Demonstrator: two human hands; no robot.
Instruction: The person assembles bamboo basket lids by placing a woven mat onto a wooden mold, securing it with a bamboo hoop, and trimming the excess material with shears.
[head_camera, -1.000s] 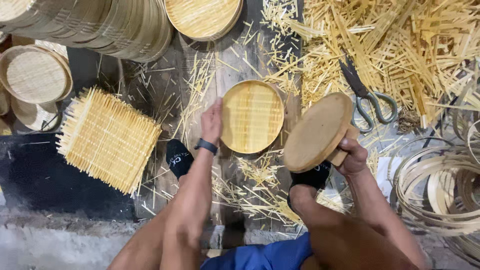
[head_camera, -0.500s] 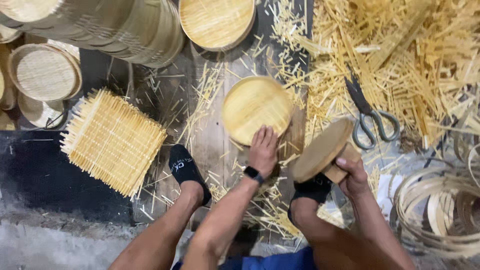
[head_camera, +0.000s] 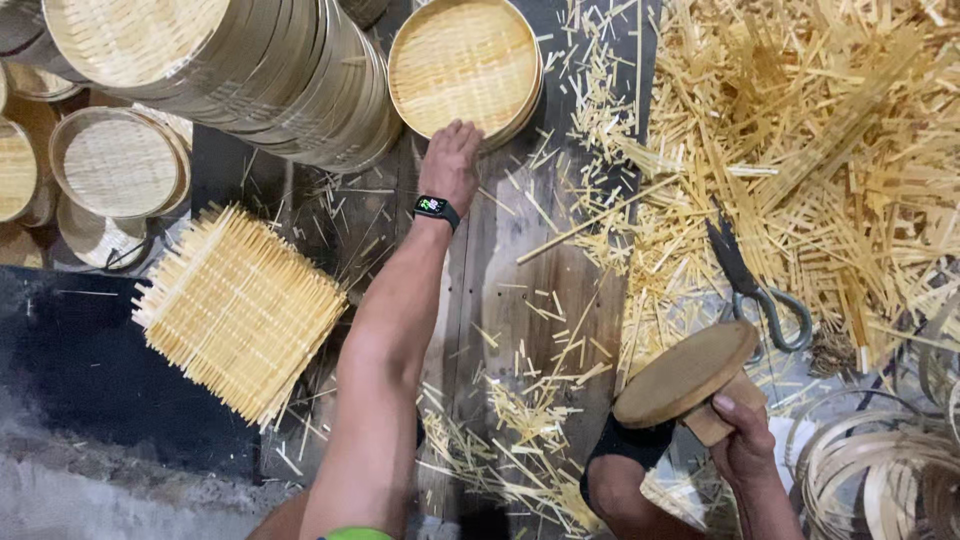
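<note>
The left hand (head_camera: 452, 160) is stretching far forward, fingers loosely spread and resting on the near rim of the round woven tray (head_camera: 465, 65); that tray is lying flat on the plank floor (head_camera: 520, 250), directly beyond the fingertips; the right hand (head_camera: 742, 440) is staying close to the body, curled tight around the handle of a round wooden block (head_camera: 685, 372), well apart from the tray; scissors (head_camera: 752, 285) are lying just beyond the block.
</note>
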